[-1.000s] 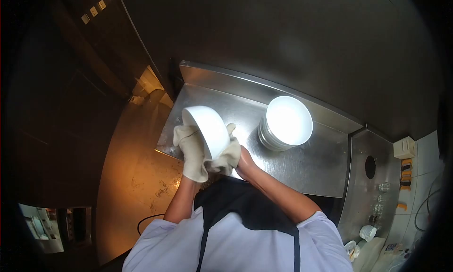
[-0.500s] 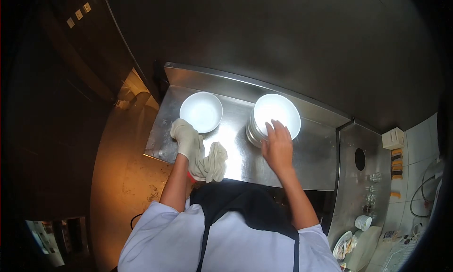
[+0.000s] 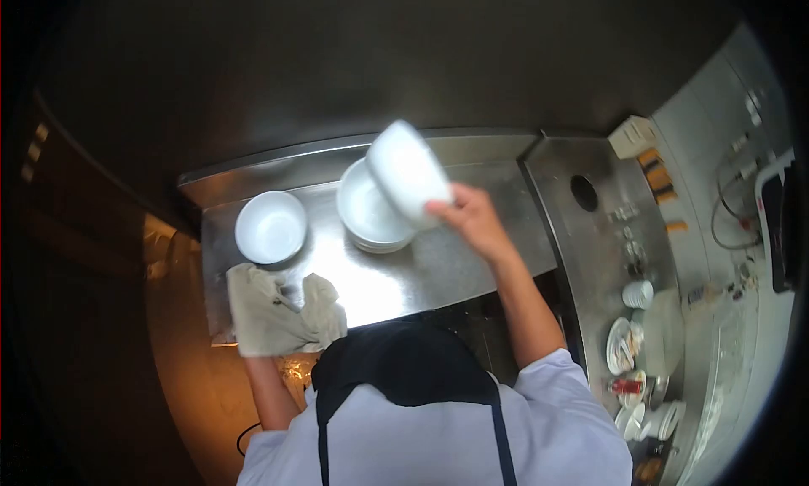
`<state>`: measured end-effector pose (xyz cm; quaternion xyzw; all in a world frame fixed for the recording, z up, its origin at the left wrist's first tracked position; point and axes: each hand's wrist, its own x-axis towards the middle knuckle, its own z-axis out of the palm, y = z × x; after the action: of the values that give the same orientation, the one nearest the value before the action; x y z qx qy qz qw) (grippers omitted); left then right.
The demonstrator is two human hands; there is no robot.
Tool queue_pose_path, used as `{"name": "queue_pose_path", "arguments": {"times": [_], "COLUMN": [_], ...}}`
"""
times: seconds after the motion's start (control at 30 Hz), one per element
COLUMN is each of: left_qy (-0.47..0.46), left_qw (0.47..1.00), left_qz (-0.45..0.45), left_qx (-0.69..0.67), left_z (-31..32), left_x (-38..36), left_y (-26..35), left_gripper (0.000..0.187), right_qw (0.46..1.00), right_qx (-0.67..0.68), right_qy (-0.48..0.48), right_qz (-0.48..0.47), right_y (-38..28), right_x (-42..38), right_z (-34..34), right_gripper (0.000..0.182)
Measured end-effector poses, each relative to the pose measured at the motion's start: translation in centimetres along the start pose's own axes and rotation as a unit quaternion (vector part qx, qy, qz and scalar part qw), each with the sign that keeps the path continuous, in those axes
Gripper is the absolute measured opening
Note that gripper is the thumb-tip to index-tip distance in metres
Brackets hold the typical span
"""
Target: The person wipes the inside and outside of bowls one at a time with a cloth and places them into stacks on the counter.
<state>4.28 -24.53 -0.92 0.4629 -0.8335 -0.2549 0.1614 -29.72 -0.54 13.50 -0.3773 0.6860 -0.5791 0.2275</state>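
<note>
My right hand (image 3: 466, 214) grips the rim of a white bowl (image 3: 413, 176), thumb on the outside. This bowl is tilted on its side, raised above a stack of white bowls (image 3: 358, 201), and hides part of the stack. A pale grey-beige cloth (image 3: 265, 317) drapes over my left hand, covering its fingers; only the wrist and forearm (image 3: 271, 393) show below. Just beyond the cloth, a single white bowl (image 3: 271, 226) stands upright on the steel counter (image 3: 472, 258).
A raised steel edge (image 3: 286, 164) runs along the counter's back. To the right is another steel counter (image 3: 565, 233) with a dark round hole (image 3: 583, 193), glasses (image 3: 630, 246), a stack of small white dishes (image 3: 638, 295) and plates with food scraps (image 3: 622, 347).
My right hand has lifted the top bowl off the stack and tipped it. My left hand and the cloth have drawn back toward my body, below the single bowl. The camera view has turned right.
</note>
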Motion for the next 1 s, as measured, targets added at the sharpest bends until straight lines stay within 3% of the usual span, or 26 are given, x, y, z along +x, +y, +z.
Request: {"name": "queue_pose_path", "arguments": {"times": [0.07, 0.17, 0.27, 0.3, 0.4, 0.43, 0.5, 0.57, 0.6, 0.63, 0.67, 0.73, 0.8, 0.83, 0.93, 1.0], "left_qy": [0.004, 0.028, 0.123, 0.221, 0.242, 0.223, 0.106, 0.049, 0.058, 0.067, 0.116, 0.115, 0.018, -0.017, -0.061, -0.026], "left_qw": [0.998, 0.974, 0.941, 0.932, 0.951, 0.955, 0.943, 0.941, 0.943, 0.944, 0.945, 0.942, 0.958, 0.906, 0.871, 0.847], "left_qz": [0.047, 0.128, 0.193, 0.218, 0.158, 0.163, 0.244, 0.281, 0.287, 0.293, 0.287, 0.301, 0.246, 0.162, 0.162, 0.107], "left_qx": [0.044, 0.184, 0.251, 0.184, 0.107, 0.110, 0.201, 0.180, 0.157, 0.135, 0.101, 0.090, -0.144, -0.391, -0.459, -0.520], "left_z": [-2.1, -4.5, -4.4, -2.8, -1.4, -2.1, -7.0, -7.5, -7.5, -7.6, -7.3, -8.6, -8.1, -6.6, -7.3, -7.9], "left_x": [-1.5, -3.5, -4.4, -4.5, -4.6, -4.7, -3.9, -3.4, -3.5, -3.6, -3.9, -3.5, -4.3, -4.8, -4.8, -5.4], "left_y": [2.4, 6.2, 7.3, 5.3, 5.4, 6.6, 14.6, 17.0, 17.6, 18.1, 18.3, 19.1, 18.9, 17.9, 16.1, 15.3], "left_gripper": [0.026, 0.030, 0.035, 0.038, 0.044, 0.045, 0.044, 0.048, 0.047, 0.046, 0.043, 0.042, 0.045, 0.046, 0.034, 0.033], "right_qw": [0.980, 0.899, 0.844, 0.826, 0.833, 0.862, 0.910, 0.960, 0.970, 0.951, 0.905, 0.848, 0.783, 0.727, 0.712, 0.793], "right_qx": [0.167, 0.331, 0.381, 0.394, 0.331, 0.284, 0.189, 0.023, -0.096, -0.210, -0.265, -0.335, -0.359, -0.407, -0.384, -0.346], "right_qy": [0.102, 0.270, 0.335, 0.341, 0.347, 0.314, 0.243, 0.183, 0.069, -0.051, -0.103, -0.248, -0.380, -0.455, -0.402, -0.313], "right_qz": [0.037, -0.098, -0.174, -0.215, -0.276, -0.278, -0.278, -0.208, -0.214, -0.220, -0.317, -0.328, -0.336, -0.314, -0.429, -0.392], "right_y": [0.1, 2.1, -0.1, -0.1, -3.4, -4.3, -6.1, -7.4, -9.1, -10.1, -9.6, -10.4, -9.4, -9.7, -9.6, -10.3], "right_x": [-0.3, 0.1, -1.4, -1.9, -4.3, -5.0, -5.6, -7.0, -7.1, -6.8, -6.0, -5.9, -5.6, -5.3, -3.7, -1.7], "right_z": [-5.6, -16.4, -25.0, -27.1, -27.4, -26.5, -22.3, -16.7, -14.0, -11.3, -8.3, -3.1, 0.1, 1.3, 2.5, 3.3], "right_gripper": [0.021, 0.031, 0.046, 0.051, 0.048, 0.047, 0.044, 0.034, 0.027, 0.020, 0.024, 0.023, 0.026, 0.026, 0.038, 0.059]}}
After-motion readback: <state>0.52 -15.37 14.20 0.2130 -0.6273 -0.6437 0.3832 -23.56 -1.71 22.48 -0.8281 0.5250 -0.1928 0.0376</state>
